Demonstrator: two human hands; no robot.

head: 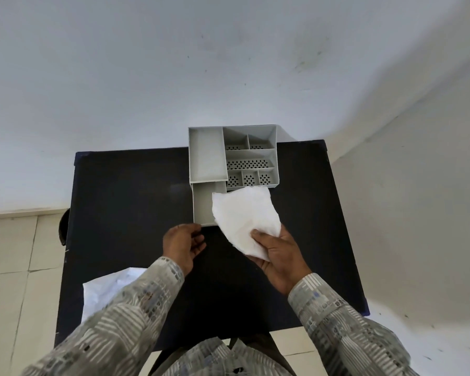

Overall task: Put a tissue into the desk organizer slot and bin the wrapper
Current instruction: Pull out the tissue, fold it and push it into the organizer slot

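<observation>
A grey desk organizer (207,156) with several compartments stands at the far middle of the dark table (125,202). Its drawer (202,202) is pulled out toward me. My right hand (278,256) holds a white tissue (246,215) by its near corner, and the sheet hangs over the drawer's right part. My left hand (182,244) sits just left of the drawer's front corner, fingers curled and holding nothing. A white plastic wrapper (103,290) lies at the table's near left, partly hidden by my left sleeve.
The table stands against a white wall in a corner. Pale floor tiles (14,253) show to the left, and a dark rounded object (63,230) sits beside the table's left edge. No bin is in view.
</observation>
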